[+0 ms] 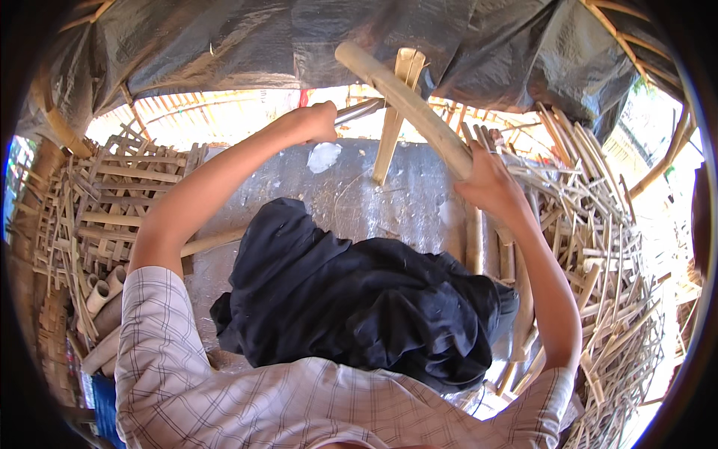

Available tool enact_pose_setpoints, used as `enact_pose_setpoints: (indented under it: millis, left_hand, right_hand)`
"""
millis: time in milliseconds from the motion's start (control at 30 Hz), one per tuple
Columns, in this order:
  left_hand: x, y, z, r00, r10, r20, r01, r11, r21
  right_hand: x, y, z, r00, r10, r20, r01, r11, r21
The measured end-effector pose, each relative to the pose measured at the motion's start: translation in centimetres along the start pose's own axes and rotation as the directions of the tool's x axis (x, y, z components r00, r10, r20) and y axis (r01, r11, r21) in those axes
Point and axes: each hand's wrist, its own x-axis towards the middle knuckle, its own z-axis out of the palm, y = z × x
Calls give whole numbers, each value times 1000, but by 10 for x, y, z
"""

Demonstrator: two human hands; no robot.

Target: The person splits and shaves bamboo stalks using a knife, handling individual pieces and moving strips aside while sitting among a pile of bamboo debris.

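Note:
My left hand (320, 122) is closed in a fist around a knife, whose handle it hides. The knife's metal blade (359, 111) points right and meets a split bamboo piece (389, 146), which stands nearly upright with its lower end on the grey surface. My right hand (488, 179) grips the lower end of a thick round stick (407, 103). This stick slants up to the left and passes in front of the bamboo piece, hiding where the blade meets it. Whether stick and blade touch, I cannot tell.
Black cloth (359, 307) covers my lap. Bamboo strips are heaped at the right (598, 247), and a lattice-like stack of bamboo slats (123, 187) lies at the left above bamboo tubes (99, 295). A dark tarpaulin (247, 49) hangs across the far side.

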Motion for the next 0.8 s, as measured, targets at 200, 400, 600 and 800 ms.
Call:
enact_pose_setpoints:
  millis: [200,400,600,800]
  left_hand:
    - [19,-10,-11,1000,-8,29,8,1000,-7]
    - [38,-7,-8,994,-19,112,24,999,-42]
    - [21,0,7,998,-36,60,35,999,4]
    - [36,-23,5,995,-59,77,58,998,12]
  right_hand:
    - [22,-58,-80,912,-45,-408,170,946,276]
    - [16,-9,34,994,37,107,-41,999,34]
    - [8,-6,8,1000,0,-26,2,998,55]
    - [37,-61,-74,896,9,-444,209,874,438]
